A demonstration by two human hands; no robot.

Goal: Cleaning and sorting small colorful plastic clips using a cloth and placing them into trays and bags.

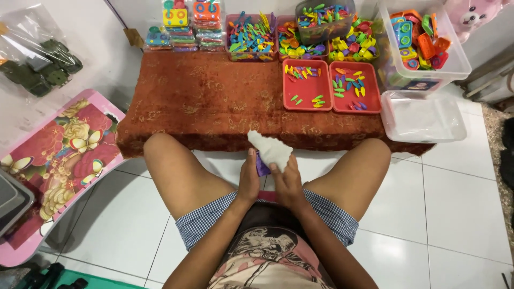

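White cloth (270,149) draped over small, seemingly purple piece (262,165)

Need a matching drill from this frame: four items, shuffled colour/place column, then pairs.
Items:
1. cloth
2. small piece
3. empty tub
4. plush toy

Descriptions:
A. pink, top right corner
B. white, held by the right hand
C. clear plastic, right end of the low table
D. purple, held by the left hand

Pairs: 1-B, 2-D, 3-C, 4-A
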